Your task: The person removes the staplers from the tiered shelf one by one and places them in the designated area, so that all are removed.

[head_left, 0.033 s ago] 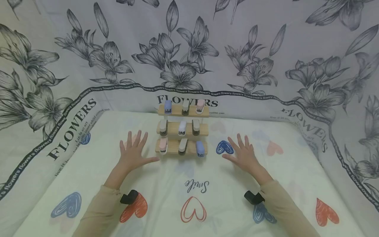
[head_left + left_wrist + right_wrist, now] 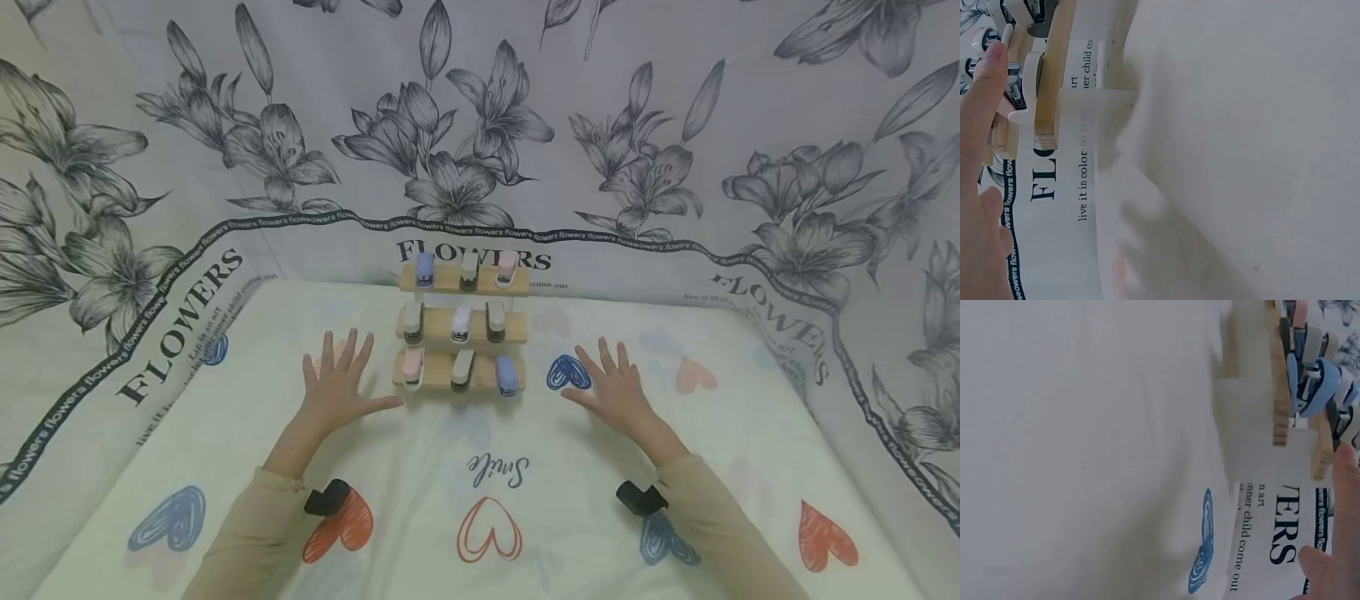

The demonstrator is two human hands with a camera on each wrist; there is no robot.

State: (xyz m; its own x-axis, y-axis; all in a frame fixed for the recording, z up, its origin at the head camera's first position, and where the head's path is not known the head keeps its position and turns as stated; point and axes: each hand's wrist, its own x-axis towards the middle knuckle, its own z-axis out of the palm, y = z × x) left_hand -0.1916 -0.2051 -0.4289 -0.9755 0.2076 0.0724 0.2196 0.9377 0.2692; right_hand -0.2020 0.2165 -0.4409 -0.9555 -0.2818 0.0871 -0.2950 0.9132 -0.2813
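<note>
2 flat spread palms | left hand (image 2: 339, 392), right hand (image 2: 617, 393) empty on cloth (image 2: 480, 517) | flanking 3-tier rack (image 2: 461, 327)

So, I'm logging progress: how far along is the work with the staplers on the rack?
Nothing looks started. All nine small staplers sit on the three-tier wooden rack. The left hand and right hand lie flat and open on the heart-print cloth, holding nothing. Any handling of the staplers is left.
</note>
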